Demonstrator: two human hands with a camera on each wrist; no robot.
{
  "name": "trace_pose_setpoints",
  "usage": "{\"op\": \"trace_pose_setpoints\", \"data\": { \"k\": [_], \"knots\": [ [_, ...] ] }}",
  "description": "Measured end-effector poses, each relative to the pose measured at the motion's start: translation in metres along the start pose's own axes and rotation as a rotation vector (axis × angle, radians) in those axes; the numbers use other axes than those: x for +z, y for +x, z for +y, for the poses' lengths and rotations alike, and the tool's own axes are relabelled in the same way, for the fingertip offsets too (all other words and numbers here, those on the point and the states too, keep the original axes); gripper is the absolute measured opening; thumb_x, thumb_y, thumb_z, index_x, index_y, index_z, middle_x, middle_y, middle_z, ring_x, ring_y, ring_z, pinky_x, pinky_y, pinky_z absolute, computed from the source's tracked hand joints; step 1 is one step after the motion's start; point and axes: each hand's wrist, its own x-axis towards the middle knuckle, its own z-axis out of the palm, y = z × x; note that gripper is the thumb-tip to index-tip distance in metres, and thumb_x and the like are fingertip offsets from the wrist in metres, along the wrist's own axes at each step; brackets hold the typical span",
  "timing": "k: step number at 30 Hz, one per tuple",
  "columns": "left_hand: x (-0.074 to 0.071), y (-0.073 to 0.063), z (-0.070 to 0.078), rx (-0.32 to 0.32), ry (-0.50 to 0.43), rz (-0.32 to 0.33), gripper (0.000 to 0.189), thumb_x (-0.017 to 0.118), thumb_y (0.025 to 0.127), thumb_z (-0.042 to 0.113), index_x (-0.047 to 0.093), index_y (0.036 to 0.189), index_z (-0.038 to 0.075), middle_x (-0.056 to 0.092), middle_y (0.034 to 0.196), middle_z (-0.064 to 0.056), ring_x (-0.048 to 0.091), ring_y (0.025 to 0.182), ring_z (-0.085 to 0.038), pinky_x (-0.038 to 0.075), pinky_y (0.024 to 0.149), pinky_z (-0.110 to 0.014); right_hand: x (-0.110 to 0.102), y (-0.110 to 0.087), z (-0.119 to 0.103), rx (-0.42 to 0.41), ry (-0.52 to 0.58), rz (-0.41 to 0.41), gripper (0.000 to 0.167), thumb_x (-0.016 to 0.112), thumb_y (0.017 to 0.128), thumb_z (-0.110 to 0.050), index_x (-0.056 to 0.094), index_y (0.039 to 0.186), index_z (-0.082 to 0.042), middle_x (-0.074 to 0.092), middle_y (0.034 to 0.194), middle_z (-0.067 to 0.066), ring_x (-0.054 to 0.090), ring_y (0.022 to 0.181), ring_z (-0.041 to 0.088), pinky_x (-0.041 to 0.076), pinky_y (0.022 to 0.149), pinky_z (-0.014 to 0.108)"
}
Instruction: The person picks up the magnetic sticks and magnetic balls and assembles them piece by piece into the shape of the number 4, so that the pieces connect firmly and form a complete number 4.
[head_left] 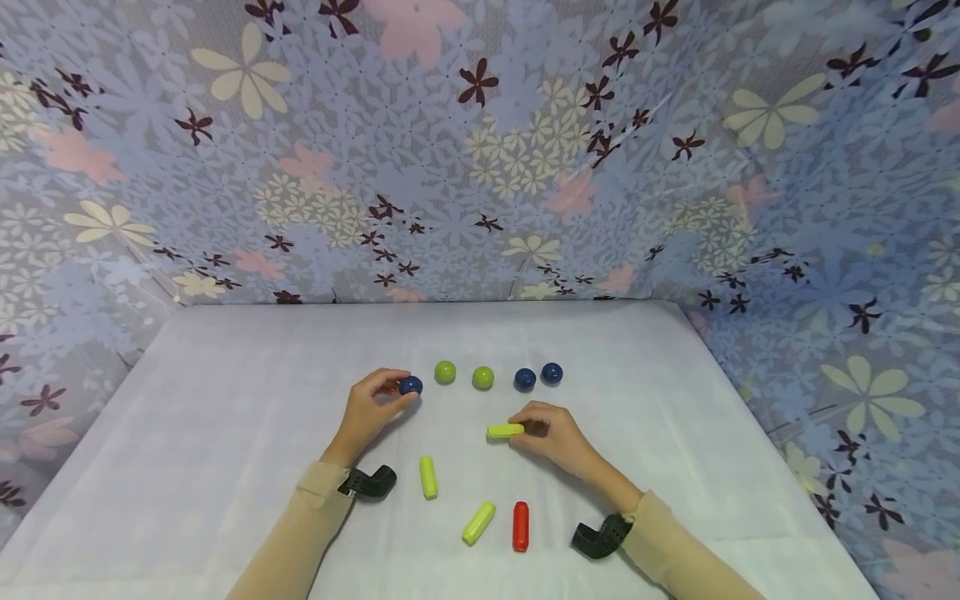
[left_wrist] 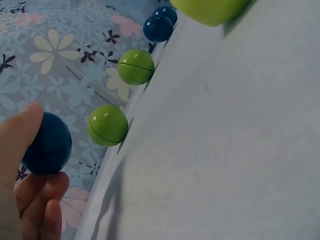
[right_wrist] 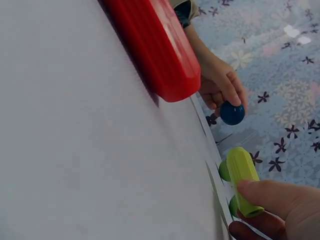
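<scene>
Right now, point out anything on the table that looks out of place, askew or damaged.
Nothing looks damaged or spilled. The balls sit in a row, the left hand pinching the blue ball at its end. The sticks lie at mixed angles: the right hand holds one green stick crosswise, and the lone red stick lies nearest the person.

No legible text, labels, brands, numbers or signs in any view. Balls, sticks, desk cover and wrist mounts carry no markings. Backdrop cloth bears a flower print only, no lettering.
</scene>
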Motion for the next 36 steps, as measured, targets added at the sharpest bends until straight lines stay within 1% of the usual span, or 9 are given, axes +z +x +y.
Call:
{"op": "trace_pose_setpoints", "data": {
  "k": [3,7,10,13,17,22,28,31,36],
  "knots": [
    [0.002,-0.001,0.003,0.011,-0.004,-0.003,0.029,0.075,0.078,0.001,0.066,0.105,-0.006,0.069,0.099,-0.018,0.062,0.082,-0.02,0.057,0.076,-0.036,0.0,0.004,0.0,-0.022,0.028,0.009,0.022,0.077,0.078,-0.012,0.072,0.099,-0.01,0.069,0.092,0.003,0.059,0.082,0.008,0.052,0.072,0.019],
    [0.006,-0.004,0.005,0.011,-0.004,-0.047,0.029,0.075,0.079,0.002,0.066,0.105,-0.005,0.069,0.098,-0.017,0.061,0.083,-0.018,0.056,0.077,-0.034,0.002,0.007,0.0,-0.053,0.049,0.013,0.021,0.077,0.078,-0.012,0.072,0.099,-0.009,0.069,0.091,0.003,0.059,0.081,0.008,0.052,0.072,0.02],
    [0.009,-0.006,0.004,0.002,-0.004,-0.07,0.028,0.075,0.079,0.003,0.066,0.105,-0.004,0.068,0.098,-0.017,0.061,0.083,-0.014,0.055,0.077,-0.032,0.005,0.01,0.0,-0.061,0.046,0.011,0.021,0.077,0.079,-0.012,0.072,0.099,-0.01,0.068,0.091,0.003,0.058,0.081,0.006,0.052,0.072,0.02],
    [0.015,-0.007,-0.006,-0.019,-0.013,-0.076,0.028,0.076,0.079,0.004,0.067,0.105,-0.001,0.068,0.098,-0.016,0.06,0.082,-0.012,0.055,0.077,-0.032,0.006,0.013,-0.002,-0.053,0.039,0.017,0.021,0.077,0.078,-0.011,0.072,0.099,-0.01,0.069,0.091,0.002,0.058,0.081,0.005,0.052,0.072,0.019],
    [0.022,-0.008,-0.021,-0.005,-0.023,-0.101,0.029,0.078,0.078,0.009,0.068,0.105,0.004,0.07,0.096,-0.011,0.059,0.08,-0.011,0.055,0.075,-0.031,0.008,0.016,-0.004,-0.055,0.037,0.024,0.021,0.076,0.079,-0.01,0.071,0.1,-0.01,0.069,0.092,0.002,0.058,0.08,0.005,0.052,0.071,0.019],
    [0.026,-0.007,-0.024,0.047,-0.046,-0.125,0.029,0.078,0.078,0.013,0.069,0.105,0.008,0.069,0.093,-0.006,0.059,0.078,-0.007,0.054,0.073,-0.025,0.011,0.021,-0.005,-0.057,0.044,0.021,0.022,0.075,0.079,-0.01,0.071,0.101,-0.01,0.069,0.092,0.002,0.059,0.081,0.005,0.053,0.072,0.019],
    [0.026,-0.006,-0.024,0.05,-0.039,-0.146,0.029,0.079,0.077,0.015,0.069,0.104,0.009,0.07,0.093,-0.004,0.058,0.078,-0.003,0.054,0.073,-0.023,0.014,0.029,-0.004,-0.079,0.073,0.018,0.021,0.075,0.079,-0.01,0.071,0.1,-0.007,0.069,0.091,0.005,0.06,0.081,0.005,0.054,0.072,0.02],
    [0.027,-0.006,-0.024,0.042,-0.038,-0.16,0.029,0.079,0.077,0.015,0.069,0.103,0.008,0.07,0.093,-0.005,0.058,0.078,-0.004,0.054,0.073,-0.023,0.016,0.032,-0.005,-0.082,0.082,0.018,0.021,0.076,0.08,-0.011,0.071,0.1,-0.007,0.069,0.091,0.004,0.06,0.08,0.004,0.054,0.072,0.02],
    [0.026,-0.005,-0.022,0.015,-0.025,-0.174,0.03,0.08,0.076,0.015,0.069,0.103,0.006,0.07,0.094,-0.007,0.061,0.079,-0.013,0.055,0.074,-0.026,0.02,0.036,-0.007,-0.099,0.076,0.017,0.022,0.076,0.08,-0.012,0.071,0.101,-0.007,0.07,0.09,0.005,0.06,0.08,0.003,0.054,0.073,0.021]
  ]
}}
